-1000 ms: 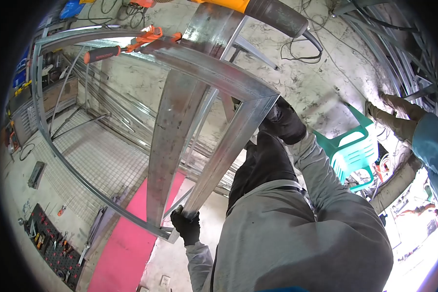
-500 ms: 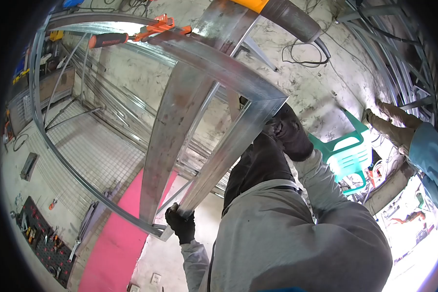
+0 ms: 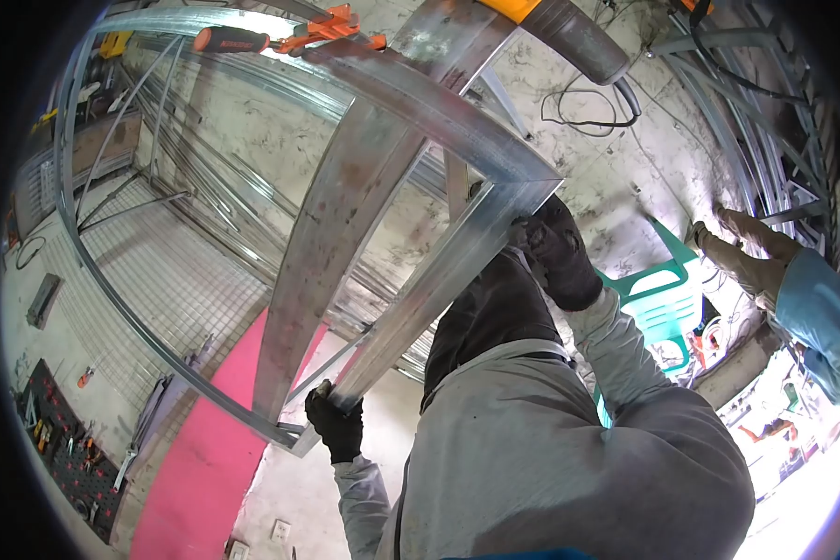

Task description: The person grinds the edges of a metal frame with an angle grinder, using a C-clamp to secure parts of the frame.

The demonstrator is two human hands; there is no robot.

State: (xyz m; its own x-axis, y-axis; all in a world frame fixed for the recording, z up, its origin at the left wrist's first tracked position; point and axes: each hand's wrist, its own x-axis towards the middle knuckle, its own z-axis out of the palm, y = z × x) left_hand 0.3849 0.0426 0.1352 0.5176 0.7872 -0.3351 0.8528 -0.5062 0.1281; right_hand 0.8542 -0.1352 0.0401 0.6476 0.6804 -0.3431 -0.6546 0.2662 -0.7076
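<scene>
Clamp (image 3: 322, 30) and mitred corner (image 3: 523, 179) of the steel frame (image 3: 429, 107) sit farther right in our view than a second ago, while our left hand (image 3: 336, 422) shows slightly farther left. Its black-gloved fingers curl around the lower end of the near tube. Our right hand (image 3: 562, 252), also gloved, bends beside the tube just below the corner; its fingertips are partly hidden, so we cannot tell whether it grips. The frame crosses a wide steel beam (image 3: 331, 233). Beyond the corner, we see bare floor (image 3: 616, 159); a green plastic chair (image 3: 658, 301) stands near our right sleeve (image 3: 616, 345).
</scene>
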